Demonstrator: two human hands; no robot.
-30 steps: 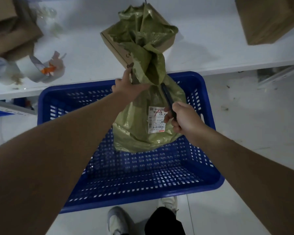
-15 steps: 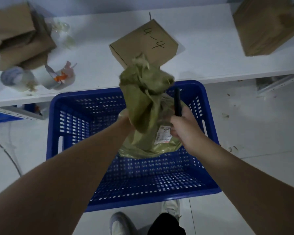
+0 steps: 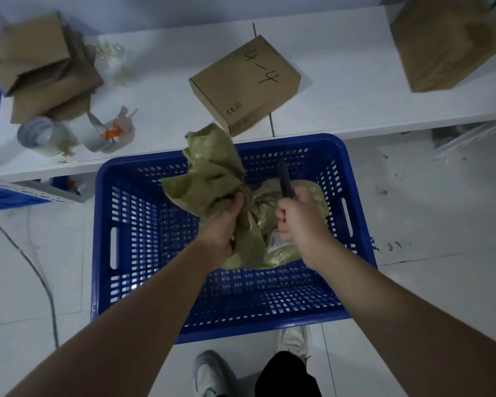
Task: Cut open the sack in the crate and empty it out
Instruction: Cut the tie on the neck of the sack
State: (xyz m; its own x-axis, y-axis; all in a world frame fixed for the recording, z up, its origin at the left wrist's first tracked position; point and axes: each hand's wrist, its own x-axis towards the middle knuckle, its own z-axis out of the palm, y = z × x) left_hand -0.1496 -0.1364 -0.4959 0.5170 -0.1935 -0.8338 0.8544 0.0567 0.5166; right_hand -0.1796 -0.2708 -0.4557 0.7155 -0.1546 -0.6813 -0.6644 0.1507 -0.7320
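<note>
Sack [image 3: 269, 222]: olive-green woven plastic, sits inside the blue crate [image 3: 118, 213], toward the crate's far-right part, body resting on the perforated floor. Neck is bunched and tied; loose top flares up and leans toward the crate's far-left, rising above the far rim. White label [image 3: 278, 241] on the sack's near side, mostly hidden behind the right hand.

Left hand [image 3: 224, 224]: fingers closed around the gathered neck, just below the flare, gripping it from the crate's left side.

Right hand [image 3: 301, 222]: fist closed on a dark cutter [image 3: 284, 179], handle in the palm, tip pointing up and away toward the crate's far wall. Cutter stands just right of the tied neck; can't tell whether it touches the fabric, and no blade edge is discernible.

Crate stands on the pale tiled floor, its far rim tucked under the edge of a white table [image 3: 341, 90]. On the table beyond the crate: cardboard box marked "4-4" [image 3: 245, 84] just past the far rim, tape rolls [image 3: 40, 136] and flattened cardboard [image 3: 46, 70] off to the far left, a bigger brown box [image 3: 441, 44] far right. Person's shoes [image 3: 209, 373] sit at the crate's near side.
</note>
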